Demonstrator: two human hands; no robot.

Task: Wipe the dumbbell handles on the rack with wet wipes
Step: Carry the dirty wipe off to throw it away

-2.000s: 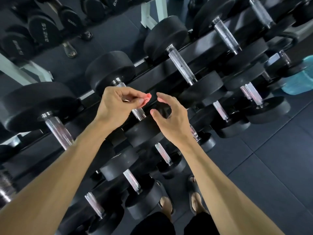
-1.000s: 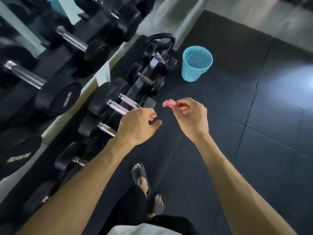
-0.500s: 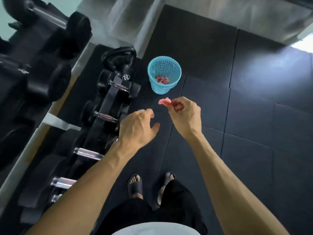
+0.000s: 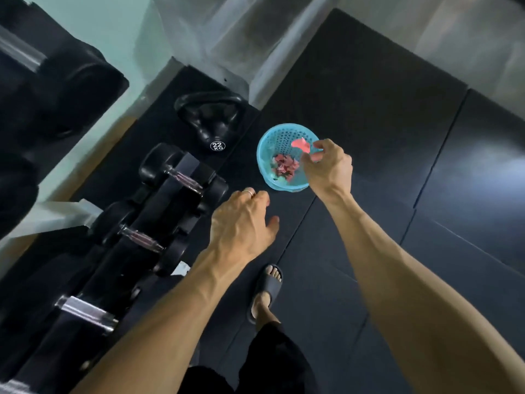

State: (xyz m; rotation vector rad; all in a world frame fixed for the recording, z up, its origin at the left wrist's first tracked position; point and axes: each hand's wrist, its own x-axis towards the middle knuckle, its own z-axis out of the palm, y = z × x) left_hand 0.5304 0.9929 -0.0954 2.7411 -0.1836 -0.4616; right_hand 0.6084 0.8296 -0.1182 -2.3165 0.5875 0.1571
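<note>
Wipe (image 4: 301, 144) pinched in right hand (image 4: 326, 163) over basket (image 4: 272, 137); left hand (image 4: 241, 223) relaxed, holding nothing.

Dim gym, soft glare on floor mats (image 4: 468, 177) at right, blurry rack (image 4: 56, 89) top-left, wide-angle warp

The wipe (image 4: 301, 144) is sitting at the right hand's (image 4: 326, 166) fingertips (image 4: 316, 146) over the basket (image 4: 268, 140), the kettlebell (image 4: 211, 120) lying left of them
</note>
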